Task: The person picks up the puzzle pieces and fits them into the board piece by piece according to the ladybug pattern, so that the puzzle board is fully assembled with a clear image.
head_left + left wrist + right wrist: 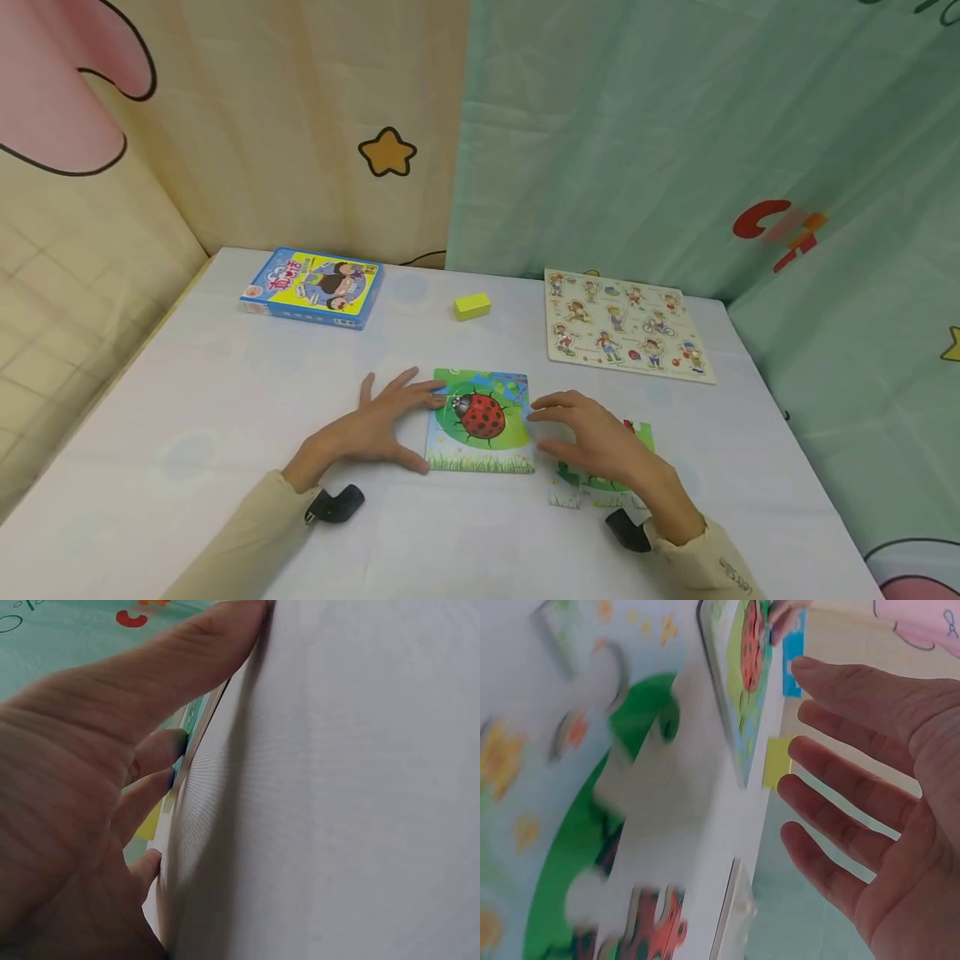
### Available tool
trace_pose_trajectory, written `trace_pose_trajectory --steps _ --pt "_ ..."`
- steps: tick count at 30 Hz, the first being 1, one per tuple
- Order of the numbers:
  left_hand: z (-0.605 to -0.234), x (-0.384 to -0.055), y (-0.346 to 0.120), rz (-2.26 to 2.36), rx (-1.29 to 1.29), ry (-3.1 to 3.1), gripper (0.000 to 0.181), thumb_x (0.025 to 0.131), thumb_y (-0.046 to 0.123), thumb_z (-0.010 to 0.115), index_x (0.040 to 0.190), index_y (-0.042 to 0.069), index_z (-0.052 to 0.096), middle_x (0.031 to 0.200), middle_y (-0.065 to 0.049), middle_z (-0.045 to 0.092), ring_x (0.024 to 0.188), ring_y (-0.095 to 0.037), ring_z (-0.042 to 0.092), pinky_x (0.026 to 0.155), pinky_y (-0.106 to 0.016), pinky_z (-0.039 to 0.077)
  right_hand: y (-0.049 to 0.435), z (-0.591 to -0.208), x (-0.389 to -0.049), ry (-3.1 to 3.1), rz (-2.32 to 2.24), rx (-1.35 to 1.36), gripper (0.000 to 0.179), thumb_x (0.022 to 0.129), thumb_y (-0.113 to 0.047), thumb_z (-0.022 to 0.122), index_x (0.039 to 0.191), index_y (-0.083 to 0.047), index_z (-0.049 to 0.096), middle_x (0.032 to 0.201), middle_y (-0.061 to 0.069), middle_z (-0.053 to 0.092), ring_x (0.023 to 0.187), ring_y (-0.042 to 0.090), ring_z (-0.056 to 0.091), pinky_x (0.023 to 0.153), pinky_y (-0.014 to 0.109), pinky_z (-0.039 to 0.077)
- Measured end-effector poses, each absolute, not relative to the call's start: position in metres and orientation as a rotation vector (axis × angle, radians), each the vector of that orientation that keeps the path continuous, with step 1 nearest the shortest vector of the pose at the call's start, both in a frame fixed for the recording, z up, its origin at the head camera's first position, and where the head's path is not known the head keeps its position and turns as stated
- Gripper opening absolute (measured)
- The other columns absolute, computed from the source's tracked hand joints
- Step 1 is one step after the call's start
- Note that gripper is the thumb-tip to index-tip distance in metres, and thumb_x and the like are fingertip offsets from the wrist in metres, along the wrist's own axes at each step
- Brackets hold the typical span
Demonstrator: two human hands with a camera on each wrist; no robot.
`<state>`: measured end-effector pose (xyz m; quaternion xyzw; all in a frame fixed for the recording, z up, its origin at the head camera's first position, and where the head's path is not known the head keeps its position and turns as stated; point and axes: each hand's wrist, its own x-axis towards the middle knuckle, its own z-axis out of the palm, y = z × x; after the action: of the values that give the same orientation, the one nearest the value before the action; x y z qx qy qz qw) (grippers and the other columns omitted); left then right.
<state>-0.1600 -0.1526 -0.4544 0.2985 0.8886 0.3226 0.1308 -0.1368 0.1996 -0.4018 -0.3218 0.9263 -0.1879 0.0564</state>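
A square ladybug picture board lies on the white table between the two hands. My left hand is spread at its left side, with the thumb near the lower left corner and fingertips at the left edge. On the other side, my right hand hovers near the board's right edge, its fingers spread and holding nothing in the right wrist view. Beneath and beside the right hand lie loose jigsaw pieces in green, red and pale blue, partly hidden by that hand in the head view.
A blue and yellow box lies at the back left. Behind the board sits a small yellow block. At the back right is a wooden puzzle board with little figures. Curtains hang along the table's far edge.
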Motion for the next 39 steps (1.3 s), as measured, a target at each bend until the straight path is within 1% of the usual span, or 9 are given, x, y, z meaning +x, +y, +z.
trace_pose_trajectory --steps 3,7,10,14,18,24,28,39 --pt "-0.455 -0.160 -0.152 0.937 0.858 2.577 0.085 0.068 0.050 0.089 0.142 0.023 0.056 0.163 0.001 0.034 0.155 -0.038 0.006 0.109 -0.076 -0.014 0.214 -0.401 -0.133 2.805 -0.610 -0.909 0.034 0.091 -0.023 0.074 0.123 -0.012 0.071 0.134 0.003 0.062 0.123 0.027 0.058 0.094 0.045 0.054" --pt "-0.455 -0.160 -0.152 0.936 0.858 2.579 0.085 0.068 0.049 0.089 0.142 0.023 0.056 0.163 0.001 0.034 0.155 -0.038 0.006 0.109 -0.076 -0.014 0.232 -0.402 -0.130 2.844 -0.607 -0.834 0.035 0.088 -0.022 0.077 0.121 -0.012 0.072 0.133 0.002 0.062 0.122 0.026 0.058 0.093 0.044 0.055" --pt "-0.456 -0.161 -0.151 0.936 0.860 2.583 0.085 0.068 0.048 0.090 0.142 0.023 0.056 0.163 0.001 0.035 0.155 -0.038 0.006 0.109 -0.076 -0.014 0.243 -0.403 -0.128 2.876 -0.589 -0.805 0.036 0.087 -0.022 0.079 0.120 -0.012 0.072 0.132 0.002 0.063 0.123 0.027 0.058 0.098 0.049 0.051" --pt "-0.455 -0.161 -0.151 0.939 0.861 2.584 0.084 0.068 0.048 0.090 0.141 0.022 0.057 0.162 0.001 0.035 0.155 -0.038 0.006 0.109 -0.076 -0.013 0.256 -0.406 -0.126 2.892 -0.604 -0.774 0.038 0.085 -0.021 0.081 0.120 -0.010 0.072 0.132 0.004 0.064 0.123 0.030 0.058 0.098 0.052 0.051" --pt "-0.455 -0.161 -0.151 0.940 0.857 2.587 0.084 0.067 0.048 0.090 0.141 0.022 0.057 0.162 0.001 0.035 0.155 -0.038 0.006 0.109 -0.077 -0.014 0.266 -0.408 -0.127 2.873 -0.581 -0.715 0.042 0.083 -0.023 0.082 0.121 -0.012 0.071 0.133 0.006 0.063 0.124 0.033 0.057 0.100 0.054 0.049" --pt "-0.456 -0.161 -0.151 0.932 0.865 2.587 0.084 0.068 0.048 0.090 0.141 0.023 0.057 0.162 0.001 0.035 0.155 -0.038 0.006 0.109 -0.076 -0.014 0.274 -0.410 -0.128 2.796 -0.592 -0.667 0.049 0.080 -0.028 0.084 0.124 -0.013 0.069 0.134 0.006 0.062 0.123 0.031 0.058 0.099 0.051 0.051" --pt "-0.456 -0.160 -0.151 0.938 0.866 2.582 0.084 0.068 0.048 0.090 0.141 0.023 0.057 0.162 0.001 0.035 0.155 -0.038 0.006 0.109 -0.076 -0.014 0.276 -0.412 -0.127 2.773 -0.595 -0.654 0.053 0.080 -0.030 0.085 0.127 -0.013 0.068 0.136 0.006 0.061 0.126 0.032 0.057 0.101 0.052 0.049" --pt "-0.454 -0.160 -0.150 0.943 0.846 2.577 0.085 0.067 0.047 0.090 0.141 0.023 0.057 0.163 0.002 0.034 0.155 -0.037 0.005 0.109 -0.076 -0.015 0.280 -0.414 -0.128 2.774 -0.576 -0.675 0.056 0.078 -0.031 0.085 0.129 -0.014 0.068 0.136 0.005 0.062 0.127 0.035 0.055 0.102 0.055 0.047"
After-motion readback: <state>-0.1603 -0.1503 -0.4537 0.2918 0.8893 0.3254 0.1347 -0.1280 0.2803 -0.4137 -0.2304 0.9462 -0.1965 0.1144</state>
